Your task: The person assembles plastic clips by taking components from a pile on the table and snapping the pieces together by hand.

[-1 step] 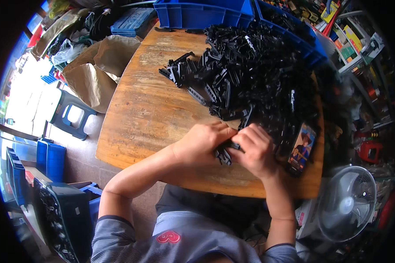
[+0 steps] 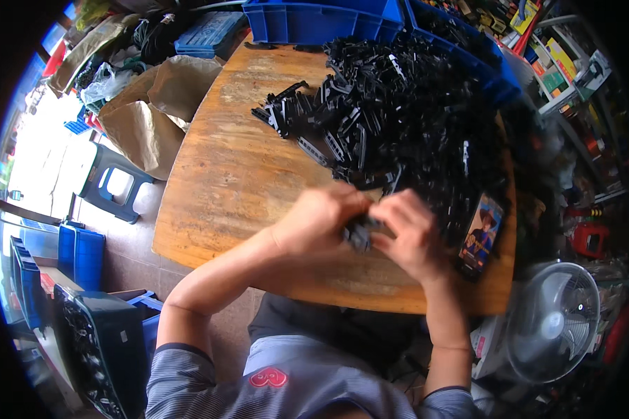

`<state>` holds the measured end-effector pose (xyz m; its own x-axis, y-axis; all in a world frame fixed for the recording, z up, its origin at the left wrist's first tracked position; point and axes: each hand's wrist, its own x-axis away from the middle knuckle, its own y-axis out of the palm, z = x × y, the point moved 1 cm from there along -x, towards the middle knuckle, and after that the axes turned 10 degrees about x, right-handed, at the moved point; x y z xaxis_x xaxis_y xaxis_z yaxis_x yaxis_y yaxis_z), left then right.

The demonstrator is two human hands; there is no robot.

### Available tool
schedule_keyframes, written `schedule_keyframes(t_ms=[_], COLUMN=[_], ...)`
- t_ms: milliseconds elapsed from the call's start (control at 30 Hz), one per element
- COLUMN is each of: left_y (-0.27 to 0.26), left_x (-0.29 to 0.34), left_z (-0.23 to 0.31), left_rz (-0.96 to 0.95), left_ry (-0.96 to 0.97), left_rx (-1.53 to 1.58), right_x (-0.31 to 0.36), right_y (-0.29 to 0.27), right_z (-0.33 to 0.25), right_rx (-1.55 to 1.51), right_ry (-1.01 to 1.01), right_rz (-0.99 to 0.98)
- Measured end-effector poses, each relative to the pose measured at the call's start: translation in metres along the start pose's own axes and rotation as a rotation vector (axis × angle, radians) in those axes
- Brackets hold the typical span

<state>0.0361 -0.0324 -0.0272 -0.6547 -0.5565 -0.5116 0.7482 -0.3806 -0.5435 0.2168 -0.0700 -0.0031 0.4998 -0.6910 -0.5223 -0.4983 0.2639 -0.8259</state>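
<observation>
Close to the near edge of the wooden table (image 2: pixel 217 174), my two hands meet over a small black plastic part (image 2: pixel 358 236). My left hand (image 2: pixel 325 220) is closed around it, its fingers partly hidden behind the knuckles. My right hand (image 2: pixel 414 230) is at the part's right side, thumb and forefinger bent towards it. Motion smears these fingers, so their grip on the part is unclear. Just beyond my hands spreads a large heap of black plastic parts (image 2: pixel 398 105), many of them long and narrow.
A phone (image 2: pixel 481 236) with a lit screen lies right of my right hand. Blue crates (image 2: pixel 321 24) stand along the table's far side. A fan (image 2: pixel 552 325) is at the lower right, a grey stool (image 2: pixel 115 183) and paper bags (image 2: pixel 136 129) at the left.
My right hand's fingers have lifted and loosened slightly around the part. The left hand has shifted a little up and left. The phone's screen picture differs.
</observation>
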Motion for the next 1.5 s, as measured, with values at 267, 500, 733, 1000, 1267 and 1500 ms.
schedule_keyframes(t_ms=[267, 500, 733, 1000, 1267, 1500], left_y=[-0.039, -0.052, -0.037, -0.018, -0.005, -0.003], left_x=[-0.007, 0.009, 0.002, -0.003, 0.0, -0.003], left_z=[-0.045, -0.043, -0.023, -0.001, -0.002, 0.009], left_rz=[0.155, 0.39, 0.509, 0.296, 0.266, 0.226], left_ry=[-0.638, -0.508, -0.592, -0.727, -0.707, -0.675], left_rx=[-0.396, -0.239, 0.936, 0.967, 1.041, 0.904], right_x=[0.012, 0.009, 0.007, 0.007, 0.003, 0.005], right_y=[-0.001, 0.021, 0.007, -0.01, -0.01, -0.01], right_z=[0.026, 0.024, 0.022, 0.003, 0.008, 0.008], right_rx=[-0.024, 0.135, 0.103, -0.389, -0.431, -0.399], right_ry=[0.14, 0.113, 0.103, 0.483, 0.321, 0.283], right_rz=[-0.148, -0.215, -0.082, 0.039, 0.082, 0.141])
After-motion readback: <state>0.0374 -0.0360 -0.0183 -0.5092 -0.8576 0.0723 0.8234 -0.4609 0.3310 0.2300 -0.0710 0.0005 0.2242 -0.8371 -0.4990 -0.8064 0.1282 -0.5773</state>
